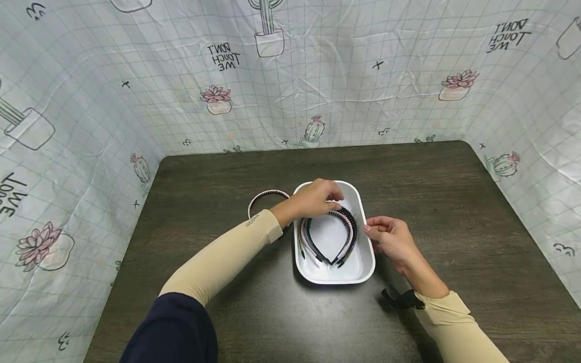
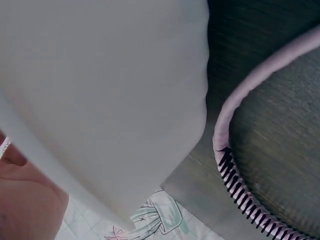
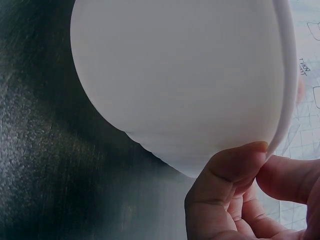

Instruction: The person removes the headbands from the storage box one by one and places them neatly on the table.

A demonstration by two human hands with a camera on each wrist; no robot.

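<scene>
Headbands (image 1: 354,236) lie nested in the white tray (image 1: 333,282); I'd judge them light and springy, best held by the arch. The left hand (image 1: 315,197) partly hides that spot; whether it grips one, I can't tell. The right hand (image 1: 394,239) pinches the tray's rim. Beside it, a pink-and-black headband (image 1: 271,191) rests on the bench (image 1: 431,201).

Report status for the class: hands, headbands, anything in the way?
Right hand pinching white tray by its rim. Left hand over headbands inside; grip unclear. Pink headband on table beside tray. Nothing visibly in the way.
</scene>
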